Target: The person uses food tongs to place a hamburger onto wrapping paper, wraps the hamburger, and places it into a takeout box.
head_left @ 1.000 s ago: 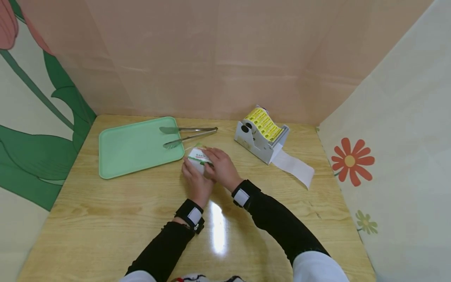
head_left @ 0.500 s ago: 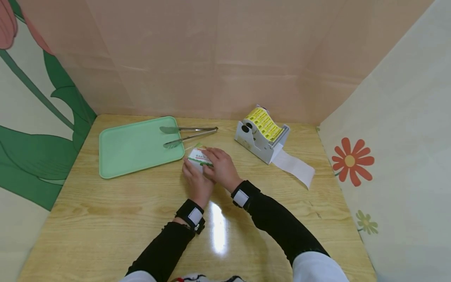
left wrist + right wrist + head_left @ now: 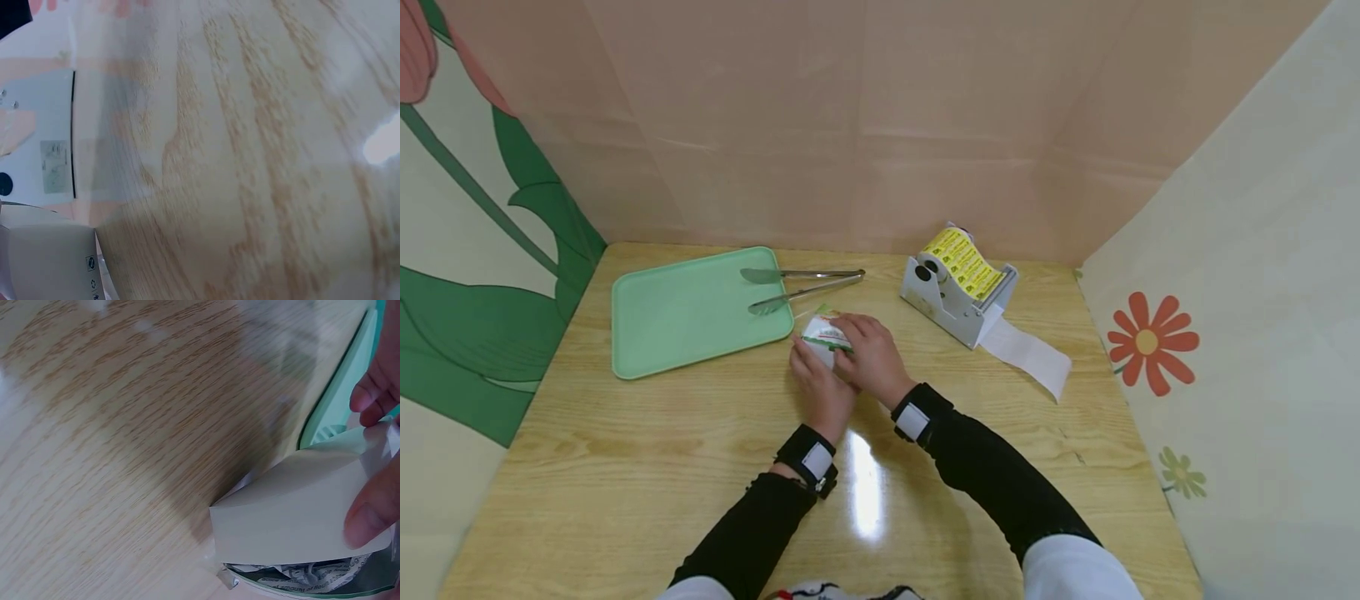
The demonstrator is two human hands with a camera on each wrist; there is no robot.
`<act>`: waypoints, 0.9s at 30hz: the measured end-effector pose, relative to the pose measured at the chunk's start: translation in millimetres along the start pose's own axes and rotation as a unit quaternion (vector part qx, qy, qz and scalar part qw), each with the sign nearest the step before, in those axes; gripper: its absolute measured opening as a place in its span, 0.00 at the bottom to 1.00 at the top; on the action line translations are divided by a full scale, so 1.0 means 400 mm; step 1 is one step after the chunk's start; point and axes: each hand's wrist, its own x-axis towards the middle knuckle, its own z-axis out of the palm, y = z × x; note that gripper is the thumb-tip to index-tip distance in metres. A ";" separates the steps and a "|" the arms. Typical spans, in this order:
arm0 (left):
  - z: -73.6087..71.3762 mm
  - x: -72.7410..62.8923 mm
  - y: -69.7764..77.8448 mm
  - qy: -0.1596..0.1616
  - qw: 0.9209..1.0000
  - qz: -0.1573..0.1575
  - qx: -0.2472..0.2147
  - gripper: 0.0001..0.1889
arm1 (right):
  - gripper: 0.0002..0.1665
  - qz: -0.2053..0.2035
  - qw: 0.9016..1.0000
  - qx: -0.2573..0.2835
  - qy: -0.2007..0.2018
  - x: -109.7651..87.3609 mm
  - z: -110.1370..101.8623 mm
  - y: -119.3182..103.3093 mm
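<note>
A small white carton [image 3: 824,334] with green and red print is between my two hands, just right of the tray's corner in the head view. My left hand [image 3: 820,385] grips its near left side. My right hand [image 3: 874,354] holds it from the right, covering part of the printed face. From the right wrist, the carton [image 3: 287,512] shows a plain white side with a gap below it, where crumpled printed paper [image 3: 312,575] shows. A thumb [image 3: 375,509] presses on that side. A blank corner of the carton [image 3: 50,256] appears in the left wrist view.
A green tray [image 3: 688,325] lies at the left, with metal tongs [image 3: 820,283] across its right edge. Back right stands a grey label dispenser [image 3: 940,300] with a yellow label roll [image 3: 962,262]; its white backing strip [image 3: 1026,354] trails onto the wooden table [image 3: 700,450].
The printed face of the carton has shifted and tipped slightly between my hands. My right fingers have moved a little on it; both arms stay almost still.
</note>
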 end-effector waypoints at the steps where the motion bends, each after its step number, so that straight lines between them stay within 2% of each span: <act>1: 0.001 0.000 -0.001 0.001 1.000 0.002 -0.001 0.60 | 0.28 0.003 1.000 0.001 0.000 0.000 0.001 -0.001; 11: 0.000 -0.003 -0.005 0.010 1.000 0.008 -0.007 0.61 | 0.29 0.006 1.000 0.017 -0.019 -0.003 -0.001 -0.007; 15: 0.002 -0.004 -0.010 0.009 0.999 0.000 -0.032 0.64 | 0.24 0.008 1.000 0.024 -0.004 -0.001 -0.004 -0.002; 18: 0.007 -0.008 -0.014 0.010 0.999 -0.009 -0.051 0.65 | 0.14 -0.016 1.000 0.017 0.016 0.002 -0.003 0.006; 21: 0.009 -0.010 -0.015 0.021 0.999 -0.009 -0.047 0.62 | 0.07 -0.055 0.998 0.019 0.010 0.004 -0.006 0.012; 23: 0.007 -0.009 -0.011 0.032 0.999 -0.003 -0.035 0.59 | 0.07 -0.076 0.997 0.026 -0.007 0.002 -0.010 0.013; 27: 0.002 -0.004 -0.003 0.042 0.999 0.007 -0.017 0.53 | 0.09 -0.093 0.995 0.022 -0.035 -0.002 -0.015 0.010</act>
